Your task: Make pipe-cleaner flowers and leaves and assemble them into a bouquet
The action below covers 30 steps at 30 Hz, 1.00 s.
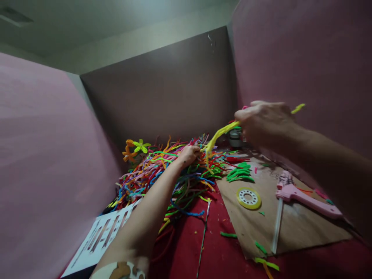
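A large heap of pipe cleaners (154,166) in many colours lies at the back of the red table. My left hand (190,155) reaches over the heap, fingers pinched on pipe cleaners at its right side; which strands exactly is hard to see. Higher up and to the right, my right hand (264,118) is closed around yellow pipe cleaners (222,133). Their bunched length hangs down toward my left fingertips, and one end sticks out behind the right wrist. Motion blurs the right hand somewhat.
On brown cardboard (267,232) at the right lie a pink glue gun (308,197), a yellow tape roll (249,198) and bent green pieces (240,173). Pipe-cleaner flowers (141,146) stand at back left. A printed sheet (95,236) lies front left. Pink panels enclose both sides.
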Each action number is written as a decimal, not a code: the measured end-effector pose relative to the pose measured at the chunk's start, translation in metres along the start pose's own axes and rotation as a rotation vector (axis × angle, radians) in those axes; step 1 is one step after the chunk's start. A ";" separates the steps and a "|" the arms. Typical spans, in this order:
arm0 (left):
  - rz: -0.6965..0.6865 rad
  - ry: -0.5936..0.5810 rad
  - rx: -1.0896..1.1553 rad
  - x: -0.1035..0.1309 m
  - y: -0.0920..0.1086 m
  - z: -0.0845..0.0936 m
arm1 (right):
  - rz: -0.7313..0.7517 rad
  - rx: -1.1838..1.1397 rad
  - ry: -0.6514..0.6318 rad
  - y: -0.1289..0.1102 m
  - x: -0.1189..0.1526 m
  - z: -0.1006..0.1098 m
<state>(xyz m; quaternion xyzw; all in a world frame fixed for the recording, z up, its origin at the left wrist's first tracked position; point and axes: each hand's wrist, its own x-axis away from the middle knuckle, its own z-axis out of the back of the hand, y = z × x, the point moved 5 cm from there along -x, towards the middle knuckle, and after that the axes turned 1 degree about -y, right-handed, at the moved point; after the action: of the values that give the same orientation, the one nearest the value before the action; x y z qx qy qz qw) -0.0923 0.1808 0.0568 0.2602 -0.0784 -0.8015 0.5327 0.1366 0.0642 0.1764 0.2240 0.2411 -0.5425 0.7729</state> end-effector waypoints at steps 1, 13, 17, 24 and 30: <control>-0.001 0.004 -0.001 0.000 0.000 0.000 | -0.096 0.005 -0.011 0.010 0.003 0.009; -0.162 -0.084 0.439 0.057 0.094 0.011 | -0.526 -1.599 -0.326 -0.009 0.029 -0.042; -0.045 0.074 0.471 0.083 0.101 0.026 | -0.581 -1.814 -0.567 -0.034 0.042 -0.066; -0.174 -0.032 -0.380 0.109 0.126 0.063 | -0.461 -1.877 -0.770 -0.046 0.058 -0.071; -0.236 -0.081 -0.765 0.118 0.146 0.040 | -0.405 -2.060 -1.029 -0.077 0.080 -0.086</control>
<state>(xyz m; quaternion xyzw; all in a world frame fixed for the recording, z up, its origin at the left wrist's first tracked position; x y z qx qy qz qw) -0.0283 0.0081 0.1104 0.0186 0.2349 -0.8382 0.4918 0.0760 0.0338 0.0529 -0.7974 0.2568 -0.2306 0.4950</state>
